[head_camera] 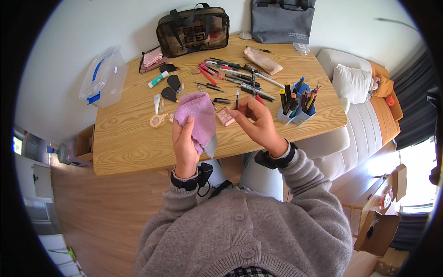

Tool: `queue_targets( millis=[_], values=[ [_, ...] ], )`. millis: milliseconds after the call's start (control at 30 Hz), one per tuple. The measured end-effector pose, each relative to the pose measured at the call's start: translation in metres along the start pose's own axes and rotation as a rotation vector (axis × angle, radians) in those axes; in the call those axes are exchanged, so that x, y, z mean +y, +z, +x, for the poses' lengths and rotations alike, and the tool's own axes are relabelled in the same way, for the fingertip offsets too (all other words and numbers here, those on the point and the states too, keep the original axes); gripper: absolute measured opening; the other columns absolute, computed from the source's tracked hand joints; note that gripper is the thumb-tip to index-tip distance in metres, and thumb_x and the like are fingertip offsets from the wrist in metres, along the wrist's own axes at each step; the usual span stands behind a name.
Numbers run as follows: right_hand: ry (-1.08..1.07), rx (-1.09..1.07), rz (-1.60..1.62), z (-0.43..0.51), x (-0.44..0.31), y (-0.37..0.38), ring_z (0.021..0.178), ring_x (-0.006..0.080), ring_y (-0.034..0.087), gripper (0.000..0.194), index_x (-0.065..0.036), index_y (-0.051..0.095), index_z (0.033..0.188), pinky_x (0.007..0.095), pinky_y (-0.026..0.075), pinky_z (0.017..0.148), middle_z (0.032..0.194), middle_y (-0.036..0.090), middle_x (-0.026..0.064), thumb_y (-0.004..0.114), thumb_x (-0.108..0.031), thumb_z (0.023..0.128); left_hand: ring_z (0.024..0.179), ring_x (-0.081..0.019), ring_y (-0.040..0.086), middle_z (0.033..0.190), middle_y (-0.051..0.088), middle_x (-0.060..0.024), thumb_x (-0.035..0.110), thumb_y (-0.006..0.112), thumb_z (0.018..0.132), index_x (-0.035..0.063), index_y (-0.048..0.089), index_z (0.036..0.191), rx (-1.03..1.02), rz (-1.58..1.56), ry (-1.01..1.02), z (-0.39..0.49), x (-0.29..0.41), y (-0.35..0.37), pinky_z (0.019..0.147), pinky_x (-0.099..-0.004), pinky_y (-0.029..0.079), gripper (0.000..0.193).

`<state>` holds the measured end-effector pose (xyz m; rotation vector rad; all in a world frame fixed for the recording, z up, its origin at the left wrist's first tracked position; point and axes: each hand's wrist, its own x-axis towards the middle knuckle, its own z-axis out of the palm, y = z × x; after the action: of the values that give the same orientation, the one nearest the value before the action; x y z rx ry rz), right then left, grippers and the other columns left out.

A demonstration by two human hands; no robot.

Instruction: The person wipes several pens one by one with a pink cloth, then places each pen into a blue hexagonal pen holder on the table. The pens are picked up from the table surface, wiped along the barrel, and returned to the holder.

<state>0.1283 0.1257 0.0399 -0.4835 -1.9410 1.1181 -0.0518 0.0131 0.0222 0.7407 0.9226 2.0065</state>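
Note:
A folded purple cloth (200,119) is gripped in my left hand (186,142), raised over the near part of the wooden table. To its right, my right hand (255,121) pinches a slim dark pen (237,99) upright between thumb and fingers. A small pink case (225,117) lies on the table between the hands. Many pens and markers are spread behind them, among them a black marker (222,100). Blue holders (297,118) filled with markers and colored pencils stand right of my right hand. A beige fabric pouch (263,61) rests farther back.
On the table's left (131,152) are a tape dispenser (159,120), black correction tapes (174,83) and a glue stick (158,79). A clear plastic box (104,78) stands at the left edge. A translucent travel bag (193,33) and a grey bag (282,24) stand at the back.

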Motion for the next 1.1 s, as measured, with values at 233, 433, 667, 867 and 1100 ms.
queue_targets(
  millis=[233, 433, 667, 867, 1100],
  values=[
    [0.133, -0.045, 0.448, -0.005, -0.006, -0.005, 0.091, 0.013, 0.068, 0.017, 0.003, 0.061, 0.116, 0.0259, 0.055, 0.076, 0.104, 0.069, 0.0084, 0.061, -0.003, 0.101, 0.119, -0.0208, 0.062, 0.133, 0.062, -0.0135, 0.013, 0.051, 0.105, -0.0022, 0.049, 0.141, 0.014, 0.001, -0.013, 0.001, -0.002, -0.001, 0.1, -0.036, 0.05, 0.04],
    [0.087, -0.131, 0.477, -0.004, -0.013, -0.005, 0.094, 0.0139, 0.068, 0.034, 0.004, 0.058, 0.137, 0.0269, 0.056, 0.079, 0.115, 0.071, 0.0116, 0.055, -0.007, 0.105, 0.118, -0.0191, 0.062, 0.132, 0.062, -0.0114, 0.014, 0.052, 0.105, -0.001, 0.05, 0.141, 0.027, 0.004, 0.003, 0.003, -0.006, -0.005, 0.1, -0.034, 0.049, 0.038],
    [0.32, -0.124, 0.15, -0.002, -0.012, -0.004, 0.077, 0.0129, 0.065, 0.029, 0.003, 0.065, 0.13, 0.0273, 0.054, 0.07, 0.095, 0.073, 0.007, 0.058, -0.01, 0.104, 0.125, -0.0185, 0.057, 0.141, 0.059, -0.0152, 0.014, 0.05, 0.109, -0.0019, 0.046, 0.143, 0.081, 0.439, 0.461, 0.01, 0.003, -0.01, 0.107, -0.0332, 0.043, 0.038],
    [0.038, -0.103, -0.1, 0.002, -0.004, 0.009, 0.072, 0.022, 0.066, 0.019, 0.005, 0.067, 0.111, 0.0365, 0.051, 0.066, 0.085, 0.067, 0.0196, 0.063, -0.011, 0.1, 0.142, -0.0431, 0.046, 0.143, 0.062, -0.0144, -0.005, 0.053, 0.093, -0.0003, 0.068, 0.127, -0.212, 1.125, 0.894, 0.011, 0.022, 0.003, 0.121, -0.0551, 0.028, 0.038],
    [0.092, -0.074, -0.014, 0.005, -0.01, 0.008, 0.069, 0.0188, 0.056, 0.018, 0.004, 0.064, 0.103, 0.034, 0.048, 0.065, 0.08, 0.064, 0.015, 0.058, -0.013, 0.104, 0.144, -0.0312, 0.046, 0.147, 0.06, -0.0037, 0.009, 0.059, 0.095, 0.0117, 0.064, 0.139, -0.491, 1.556, 0.894, 0.012, 0.019, 0.008, 0.124, -0.0569, 0.02, 0.044]
  ],
)
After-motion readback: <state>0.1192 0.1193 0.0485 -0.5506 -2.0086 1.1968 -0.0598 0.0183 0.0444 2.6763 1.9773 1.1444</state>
